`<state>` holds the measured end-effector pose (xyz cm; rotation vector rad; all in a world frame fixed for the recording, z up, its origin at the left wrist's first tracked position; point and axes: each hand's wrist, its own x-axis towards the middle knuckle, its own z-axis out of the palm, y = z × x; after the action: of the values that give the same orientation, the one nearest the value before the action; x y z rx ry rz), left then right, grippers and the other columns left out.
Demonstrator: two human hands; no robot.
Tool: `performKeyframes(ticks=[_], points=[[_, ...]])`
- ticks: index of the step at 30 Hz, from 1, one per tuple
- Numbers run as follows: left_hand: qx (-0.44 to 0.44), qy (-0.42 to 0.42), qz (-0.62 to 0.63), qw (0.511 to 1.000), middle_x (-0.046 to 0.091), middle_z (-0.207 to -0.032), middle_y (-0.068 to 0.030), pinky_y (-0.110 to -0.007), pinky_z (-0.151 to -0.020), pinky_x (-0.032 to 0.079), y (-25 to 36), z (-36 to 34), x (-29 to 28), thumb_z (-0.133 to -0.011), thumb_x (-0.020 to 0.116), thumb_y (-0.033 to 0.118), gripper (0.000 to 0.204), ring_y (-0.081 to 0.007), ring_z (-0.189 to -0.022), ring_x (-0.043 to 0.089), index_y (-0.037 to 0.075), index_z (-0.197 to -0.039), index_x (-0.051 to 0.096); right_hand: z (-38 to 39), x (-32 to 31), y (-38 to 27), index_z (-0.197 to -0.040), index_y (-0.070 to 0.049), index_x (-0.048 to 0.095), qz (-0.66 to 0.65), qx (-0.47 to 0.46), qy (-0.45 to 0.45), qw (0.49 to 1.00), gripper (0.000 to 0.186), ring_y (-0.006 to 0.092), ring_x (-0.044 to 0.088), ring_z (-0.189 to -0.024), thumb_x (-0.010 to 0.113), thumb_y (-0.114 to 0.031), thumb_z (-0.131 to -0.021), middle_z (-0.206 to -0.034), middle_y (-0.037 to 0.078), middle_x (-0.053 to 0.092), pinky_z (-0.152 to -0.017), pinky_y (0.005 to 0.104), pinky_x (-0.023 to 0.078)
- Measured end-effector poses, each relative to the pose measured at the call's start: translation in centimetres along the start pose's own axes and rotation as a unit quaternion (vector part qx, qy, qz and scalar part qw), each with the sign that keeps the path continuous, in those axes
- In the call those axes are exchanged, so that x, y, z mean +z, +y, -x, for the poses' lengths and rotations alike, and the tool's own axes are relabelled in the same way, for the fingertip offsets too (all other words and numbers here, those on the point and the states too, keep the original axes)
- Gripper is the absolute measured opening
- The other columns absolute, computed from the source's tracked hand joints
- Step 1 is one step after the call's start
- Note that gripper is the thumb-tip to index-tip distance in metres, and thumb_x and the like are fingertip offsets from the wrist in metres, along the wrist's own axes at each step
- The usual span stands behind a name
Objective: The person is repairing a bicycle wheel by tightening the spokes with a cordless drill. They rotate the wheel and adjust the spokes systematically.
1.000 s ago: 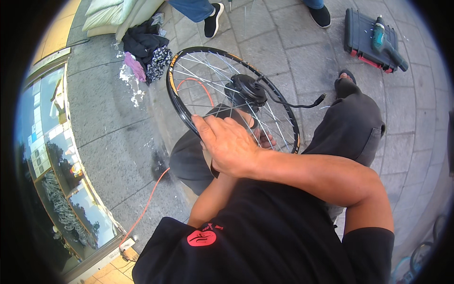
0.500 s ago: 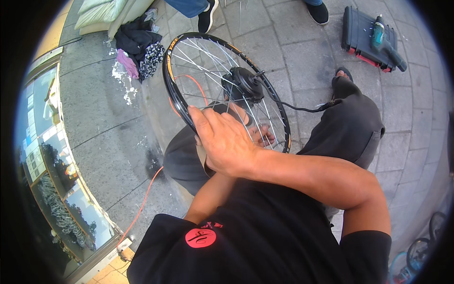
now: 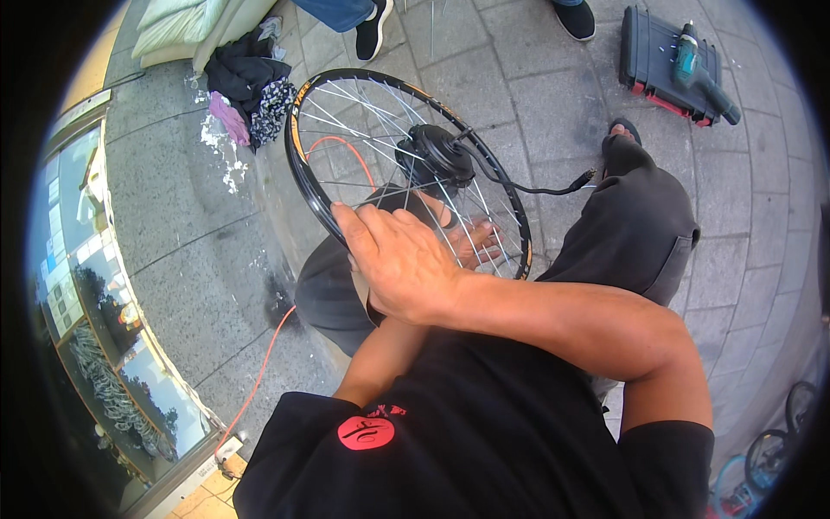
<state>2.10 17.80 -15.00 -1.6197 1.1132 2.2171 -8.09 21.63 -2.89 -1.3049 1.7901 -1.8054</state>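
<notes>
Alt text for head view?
A person, arms crossed, handles a black-rimmed wheel with silver spokes and round black hub: right hand on the rim, left hand partly behind the spokes. On grey paving, a teal and black drill lies on a black plastic case.

glossy black-painted metal on the wheel rim (image 3: 300, 169); bright, smooth metal spokes (image 3: 364, 112); a satin-black hub motor (image 3: 439, 160) casing; a rubbery-looking black cable (image 3: 521, 186). the tool case (image 3: 647, 65) is matt, ribbed plastic, the drill (image 3: 687, 60) smooth teal plastic. soft matt cloth makes the t-shirt (image 3: 501, 424) and trousers (image 3: 627, 229). rough, dull stone pavers (image 3: 553, 108).
</notes>
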Motion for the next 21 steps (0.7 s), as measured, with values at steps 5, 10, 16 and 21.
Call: performKeyframes(ticks=[5,10,16,21], points=[[0.026,-0.01,-0.036,0.999,0.075,-0.12,-0.0122,-0.041,-0.103,0.056,-3.6,-4.8,-2.5,-0.108,0.07,0.022,0.026,-0.025,-0.109,0.072,0.002,-0.124,0.068,0.1,0.3,-0.3,-0.152,0.006,0.045,-0.012,0.002,-0.016,1.0,0.075,0.0362,0.059,-0.088,0.075,-0.008,-0.085,-0.109,0.017,0.059,-0.08,0.0456,0.05],[0.095,0.008,-0.042,0.995,0.075,-0.111,-0.0128,-0.041,-0.1,0.058,-2.9,-3.5,-0.9,-0.109,0.065,0.018,0.022,-0.0259,-0.103,0.074,0.0,-0.121,0.068,0.0,0.6,0.3,-0.153,0.008,0.043,-0.021,-0.013,-0.027,0.999,0.073,0.0396,0.061,-0.105,0.073,-0.011,-0.089,-0.127,0.022,0.06,-0.093,0.049,0.049],[0.036,-0.01,0.112,0.993,0.075,-0.105,-0.0128,-0.045,-0.093,0.06,4.3,3.6,0.9,-0.109,0.064,0.021,0.02,-0.0281,-0.096,0.075,0.003,-0.116,0.068,3.2,-1.0,-0.3,-0.154,0.014,0.04,0.093,-0.033,-0.138,0.985,0.09,0.039,0.055,-0.128,0.076,-0.015,-0.077,-0.147,0.027,0.051,-0.103,0.0488,0.044],[0.019,-0.147,0.217,0.965,0.075,-0.112,-0.0088,-0.051,-0.104,0.057,2.9,2.3,-1.9,-0.112,0.05,0.054,0.052,-0.0344,-0.105,0.075,0.007,-0.124,0.067,4.2,-0.6,-0.9,-0.15,0.013,0.047,0.1,-0.072,-0.228,0.966,0.079,0.0339,0.059,-0.121,0.073,-0.012,-0.08,-0.131,0.021,0.058,-0.095,0.0468,0.049]])
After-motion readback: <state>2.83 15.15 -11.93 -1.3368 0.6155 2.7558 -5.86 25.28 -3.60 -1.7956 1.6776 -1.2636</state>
